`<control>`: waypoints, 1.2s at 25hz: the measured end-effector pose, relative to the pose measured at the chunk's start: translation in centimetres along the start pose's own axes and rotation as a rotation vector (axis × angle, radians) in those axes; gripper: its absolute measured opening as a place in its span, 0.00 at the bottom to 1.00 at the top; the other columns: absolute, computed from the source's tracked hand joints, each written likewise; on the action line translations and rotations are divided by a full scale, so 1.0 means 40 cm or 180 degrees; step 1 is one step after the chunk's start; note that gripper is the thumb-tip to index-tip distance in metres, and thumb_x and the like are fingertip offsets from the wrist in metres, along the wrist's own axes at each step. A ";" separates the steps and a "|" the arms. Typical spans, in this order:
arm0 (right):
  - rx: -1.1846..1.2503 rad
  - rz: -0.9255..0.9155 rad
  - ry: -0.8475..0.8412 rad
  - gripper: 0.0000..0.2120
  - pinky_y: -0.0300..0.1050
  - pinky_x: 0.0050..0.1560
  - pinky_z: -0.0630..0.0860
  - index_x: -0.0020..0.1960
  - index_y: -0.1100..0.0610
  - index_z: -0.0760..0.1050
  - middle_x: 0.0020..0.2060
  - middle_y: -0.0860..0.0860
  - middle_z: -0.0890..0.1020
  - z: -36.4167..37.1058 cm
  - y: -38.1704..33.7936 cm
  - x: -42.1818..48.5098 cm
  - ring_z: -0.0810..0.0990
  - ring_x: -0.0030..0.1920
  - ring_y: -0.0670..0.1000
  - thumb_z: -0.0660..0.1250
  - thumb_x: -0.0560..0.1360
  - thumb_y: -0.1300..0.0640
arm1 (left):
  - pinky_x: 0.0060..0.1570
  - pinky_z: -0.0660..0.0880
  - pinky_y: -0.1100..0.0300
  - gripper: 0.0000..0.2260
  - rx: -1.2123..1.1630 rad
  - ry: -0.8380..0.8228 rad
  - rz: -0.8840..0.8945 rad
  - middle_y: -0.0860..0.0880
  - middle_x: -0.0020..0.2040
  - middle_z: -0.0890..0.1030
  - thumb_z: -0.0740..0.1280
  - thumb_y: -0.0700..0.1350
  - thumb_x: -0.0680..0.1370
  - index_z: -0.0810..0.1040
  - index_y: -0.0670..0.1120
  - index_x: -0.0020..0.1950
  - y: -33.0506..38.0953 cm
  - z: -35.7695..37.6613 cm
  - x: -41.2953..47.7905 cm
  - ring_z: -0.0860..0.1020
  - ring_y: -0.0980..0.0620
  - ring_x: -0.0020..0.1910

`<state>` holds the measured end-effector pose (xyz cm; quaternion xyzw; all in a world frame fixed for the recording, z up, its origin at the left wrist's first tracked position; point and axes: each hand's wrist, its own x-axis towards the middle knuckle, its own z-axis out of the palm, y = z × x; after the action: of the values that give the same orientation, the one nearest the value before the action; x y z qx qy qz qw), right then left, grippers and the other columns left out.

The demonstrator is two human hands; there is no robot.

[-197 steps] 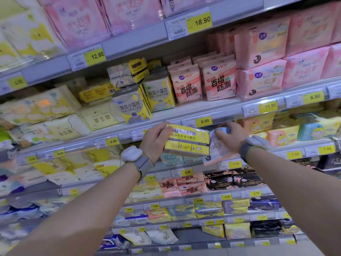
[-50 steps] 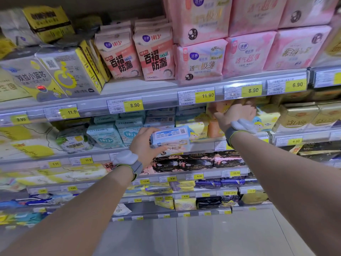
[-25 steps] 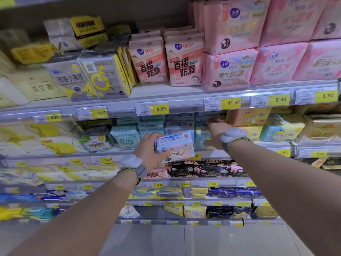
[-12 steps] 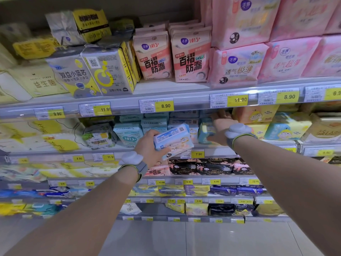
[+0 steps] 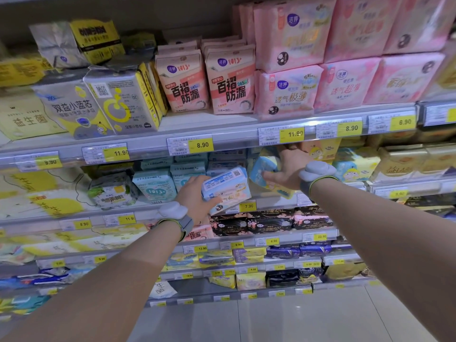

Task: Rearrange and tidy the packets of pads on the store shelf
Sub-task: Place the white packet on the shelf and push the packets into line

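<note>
Packet in our left hand: pale blue-and-white pad pack (image 5: 225,187), held out just in front of the second shelf's edge (image 5: 271,202), above the 7.90 tag (image 5: 247,206).
Long axis: pretty much sideways, right end tipped up, barcode panel facing us.
Left hand (image 5: 196,195): wrapped round the pack's left end.
Right hand (image 5: 287,169): under the upper shelf, fingers closed on a tilted blue packet (image 5: 262,170).
Room: teal packs (image 5: 153,186) crowd the left; open air on our side.

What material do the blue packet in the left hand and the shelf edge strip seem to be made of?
Blue packet in the left hand: probably thin soft plastic film, glossy, with a puffy shape. Shelf edge strip: looks like clear hard plastic over grey metal, since light glints along it; not certain.
</note>
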<state>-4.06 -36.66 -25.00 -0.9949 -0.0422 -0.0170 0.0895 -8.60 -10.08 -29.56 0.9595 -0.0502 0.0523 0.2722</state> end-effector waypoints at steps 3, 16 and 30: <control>-0.0156 -0.0032 -0.0069 0.38 0.49 0.41 0.76 0.64 0.54 0.70 0.52 0.56 0.77 -0.009 0.025 -0.025 0.78 0.47 0.60 0.61 0.64 0.28 | 0.51 0.73 0.57 0.24 -0.0008 -0.0005 0.0088 0.47 0.56 0.76 0.74 0.52 0.71 0.73 0.49 0.64 0.024 0.008 0.008 0.76 0.47 0.54; -0.0377 0.0020 -0.0530 0.41 0.53 0.43 0.80 0.66 0.49 0.65 0.48 0.49 0.75 -0.035 0.147 -0.065 0.79 0.43 0.55 0.65 0.59 0.30 | 0.43 0.73 0.58 0.21 0.0530 -0.0009 0.0501 0.47 0.55 0.70 0.69 0.60 0.72 0.73 0.51 0.61 0.184 0.064 0.083 0.75 0.48 0.45; -0.0296 -0.0046 -0.0641 0.42 0.52 0.49 0.79 0.70 0.50 0.65 0.51 0.48 0.72 -0.024 0.237 -0.038 0.77 0.52 0.56 0.68 0.62 0.32 | 0.56 0.74 0.52 0.26 0.1179 -0.0188 0.0651 0.46 0.60 0.78 0.67 0.63 0.72 0.74 0.53 0.66 0.261 0.128 0.185 0.76 0.41 0.57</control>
<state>-4.79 -46.25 -25.81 -0.9944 -0.0573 0.0805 0.0384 -2.22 -22.14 -27.55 0.9842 -0.1448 0.0597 0.0829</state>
